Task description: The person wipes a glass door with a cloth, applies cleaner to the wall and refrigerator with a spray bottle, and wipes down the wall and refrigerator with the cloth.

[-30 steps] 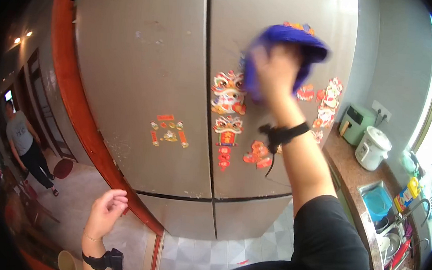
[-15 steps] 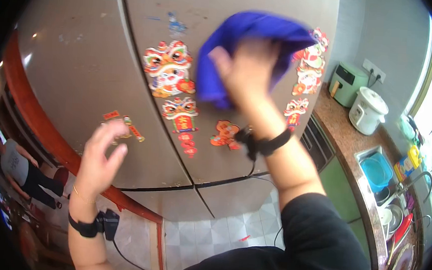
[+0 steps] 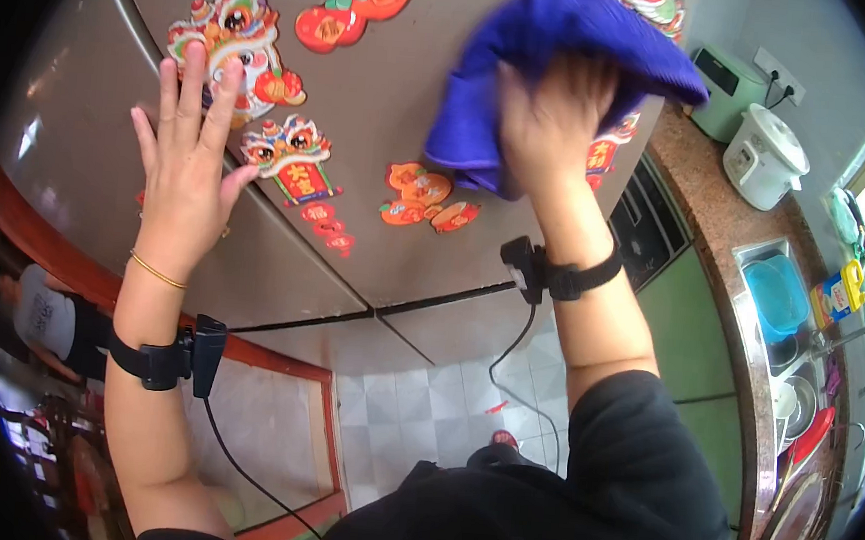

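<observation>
My right hand (image 3: 552, 133) presses a blue-purple cloth (image 3: 468, 117) against the upper right of a grey-brown refrigerator door (image 3: 358, 114). The fingers are blurred, and part of the cloth hangs past the door's right side. My left hand (image 3: 180, 177) is open with its fingers spread, at the door seam, over the lower left part of a lion-head decoration (image 3: 234, 20). Just right of that thumb is a smaller lion decoration (image 3: 295, 155) with a red scroll. Orange fruit-shaped stickers (image 3: 423, 194) are on the door below the cloth.
A brown counter (image 3: 695, 178) on the right bears a green appliance (image 3: 731, 90), a white cooker (image 3: 763, 158) and a sink with a blue basin (image 3: 777, 294). A person (image 3: 48, 318) is at the far left. Cables hang from both wrist straps.
The view has shifted up-left relative to the room. My left hand has risen from below the lion decoration to the door, fingers now spread. The cloth has moved right under my right hand.
</observation>
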### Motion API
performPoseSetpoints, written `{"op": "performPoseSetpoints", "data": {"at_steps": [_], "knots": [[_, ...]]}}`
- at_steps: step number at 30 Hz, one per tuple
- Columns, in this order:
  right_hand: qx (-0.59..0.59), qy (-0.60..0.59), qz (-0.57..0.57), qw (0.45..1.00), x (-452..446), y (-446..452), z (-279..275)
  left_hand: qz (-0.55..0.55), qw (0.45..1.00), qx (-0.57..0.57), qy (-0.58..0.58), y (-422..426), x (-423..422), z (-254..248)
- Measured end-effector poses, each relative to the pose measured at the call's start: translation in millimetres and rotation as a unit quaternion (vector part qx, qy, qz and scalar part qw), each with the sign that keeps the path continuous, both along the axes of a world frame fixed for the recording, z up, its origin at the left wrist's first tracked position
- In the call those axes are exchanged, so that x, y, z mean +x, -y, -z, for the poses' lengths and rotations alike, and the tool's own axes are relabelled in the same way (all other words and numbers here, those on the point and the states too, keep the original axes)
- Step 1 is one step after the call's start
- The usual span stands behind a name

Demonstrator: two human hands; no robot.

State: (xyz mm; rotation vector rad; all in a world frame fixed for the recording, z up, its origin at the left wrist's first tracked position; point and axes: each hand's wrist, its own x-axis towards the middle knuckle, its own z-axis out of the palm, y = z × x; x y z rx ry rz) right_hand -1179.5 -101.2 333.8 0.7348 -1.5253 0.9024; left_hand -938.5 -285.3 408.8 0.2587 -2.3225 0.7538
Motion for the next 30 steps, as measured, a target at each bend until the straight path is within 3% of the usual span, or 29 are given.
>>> {"op": "performPoseSetpoints", "data": {"at_steps": [2, 3, 5, 6, 7, 9, 10, 11, 12, 13, 14, 16, 18, 19, 21, 22, 23, 24, 26, 27, 28, 30], "knots": [[0.006, 0.009, -0.047, 0.999, -16.2, -4.1, 81.1, 0.014, 1.0, -0.017, -0.002, 0.4, 1.5, -0.4], [0.037, 0.145, -0.126, 0.981, -30.9, -1.1, 156.5, 0.017, 1.0, -0.018, -0.003, 3.0, 1.9, -0.1], [0.089, 0.244, -0.157, 0.953, 9.6, -18.2, 214.2, 0.015, 1.0, -0.018, -0.005, 2.1, 0.5, -0.3], [0.174, 0.234, -0.11, 0.95, 19.7, -23.2, 248.3, 0.013, 1.0, -0.017, -0.007, 1.5, 0.6, 0.1], [0.161, 0.33, -0.191, 0.91, 21.4, -28.0, 282.4, 0.01, 1.0, -0.015, -0.002, 1.5, 2.4, 1.7], [-0.053, 0.505, -0.284, 0.814, 49.2, 7.5, 275.2, 0.014, 1.0, -0.023, -0.011, 4.3, 0.2, 1.1], [-0.188, 0.463, -0.197, 0.844, 67.9, 38.4, 260.0, 0.016, 1.0, -0.023, -0.002, 5.9, -0.9, 1.6], [-0.289, 0.441, -0.172, 0.832, 87.2, 74.6, 253.0, 0.019, 0.999, -0.031, -0.009, 8.5, -0.6, 0.8], [-0.123, 0.416, -0.157, 0.887, 103.6, 79.0, 241.7, 0.023, 0.999, -0.037, -0.008, 8.7, 0.9, 1.2], [0.135, 0.422, -0.234, 0.865, 116.3, 66.8, 221.3, 0.022, 0.999, -0.042, -0.007, 8.2, 0.8, 0.5], [0.306, 0.341, -0.293, 0.839, 116.8, 52.0, 208.1, 0.016, 0.999, -0.042, -0.009, 7.3, 1.1, 1.5], [0.261, 0.071, -0.377, 0.886, 84.8, 46.2, 315.9, 0.02, 0.999, -0.034, -0.007, 8.7, 2.4, 0.3], [0.292, 0.157, -0.282, 0.9, 40.0, -3.2, 311.6, 0.027, 0.999, -0.032, -0.009, 6.3, 1.0, -0.1], [0.289, 0.292, -0.262, 0.873, 11.8, -23.6, 313.1, 0.024, 0.999, -0.033, -0.013, 6.5, 1.0, -0.4], [0.122, 0.451, -0.218, 0.857, -6.5, -39.5, 312.0, 0.02, 0.999, -0.027, -0.012, 3.8, 1.7, -0.1], [-0.043, 0.467, -0.188, 0.863, -8.3, -42.7, 309.2, 0.022, 0.999, -0.026, -0.008, 3.5, 0.8, -1.2], [-0.311, 0.379, -0.171, 0.855, -7.5, -3.5, 314.8, 0.032, 0.999, -0.031, -0.005, 4.6, 0.8, -2.2], [-0.311, 0.412, -0.146, 0.844, 3.9, 18.2, 325.8, 0.037, 0.999, -0.035, -0.001, 4.1, 1.8, -0.7], [-0.443, 0.438, -0.191, 0.759, 51.2, 69.2, 327.0, 0.056, 0.998, -0.032, 0.009, 2.9, 0.5, -2.5], [-0.256, 0.46, -0.107, 0.843, 84.0, 78.9, 344.0, 0.049, 0.998, -0.032, 0.007, 3.5, 0.7, -2.1], [-0.113, 0.497, -0.16, 0.845, 112.6, 71.6, 352.0, 0.043, 0.999, -0.032, 0.002, 2.8, 1.2, -1.1], [-0.108, 0.524, -0.203, 0.82, 109.4, 53.3, 340.4, 0.028, 0.999, -0.03, 0.0, 1.4, 1.9, -2.2]]}}
